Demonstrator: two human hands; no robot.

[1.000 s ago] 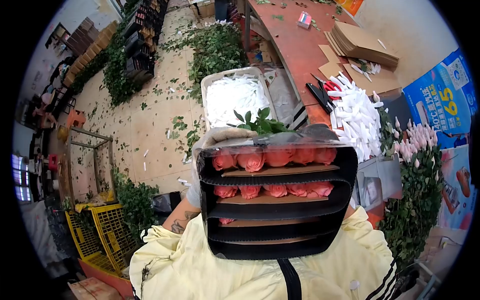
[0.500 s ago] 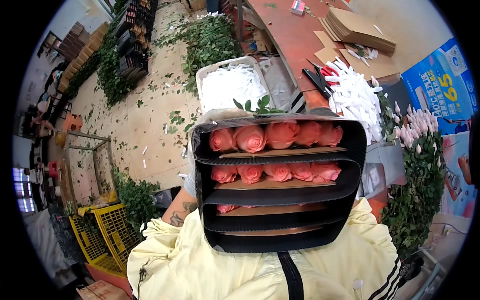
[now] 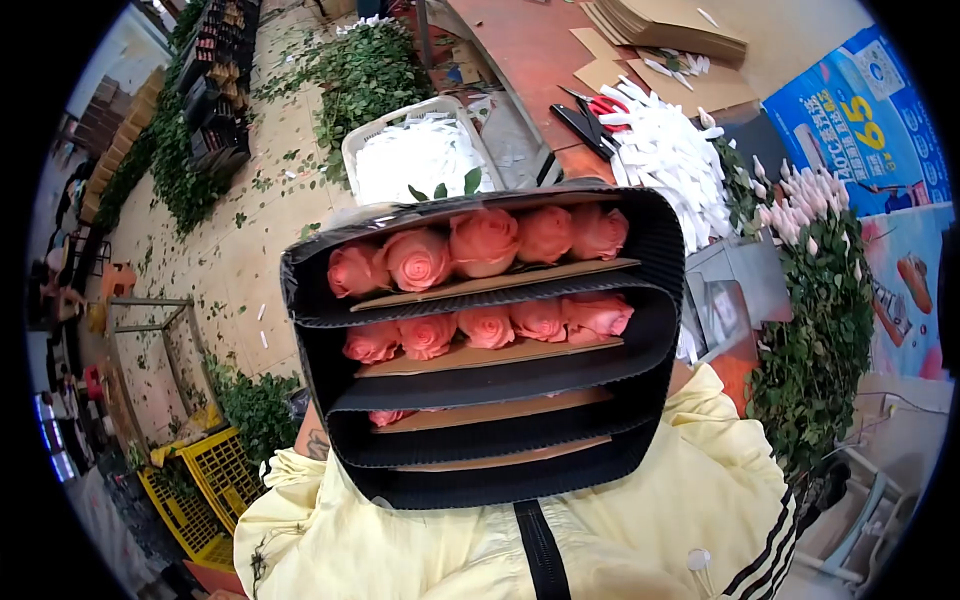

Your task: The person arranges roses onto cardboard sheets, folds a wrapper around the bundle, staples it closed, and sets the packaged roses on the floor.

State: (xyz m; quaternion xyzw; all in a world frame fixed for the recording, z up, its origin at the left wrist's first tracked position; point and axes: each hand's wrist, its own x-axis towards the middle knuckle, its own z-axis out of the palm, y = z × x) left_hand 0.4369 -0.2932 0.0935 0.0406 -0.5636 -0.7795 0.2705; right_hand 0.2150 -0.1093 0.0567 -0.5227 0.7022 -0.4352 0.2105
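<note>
A black corrugated wrap (image 3: 507,489) with several layers faces me and stands tilted in front of my chest. In its top layer sits a row of pink roses (image 3: 484,243) over a brown cardboard strip (image 3: 500,284). Below is a second row of pink roses (image 3: 487,327); only bits of petal show in the third layer. Both my hands are hidden behind the wrap. A tattooed forearm (image 3: 313,440) runs behind its left side, and a little of the other arm shows at the right. Green leaves (image 3: 446,189) stick up over the wrap's top edge.
A crate (image 3: 350,150) of white sleeves stands ahead. On the red table (image 3: 490,35) lie black-handled scissors (image 3: 582,130), a heap of white sleeves (image 3: 660,150) and stacked cardboard (image 3: 670,25). Pale rosebuds (image 3: 805,205) stand right, a yellow crate (image 3: 215,480) left.
The wrap with the roses has moved left in view and looks larger and more tilted. The surroundings have shifted left too. The grey glove cuff seen at the wrap's left edge is now hidden.
</note>
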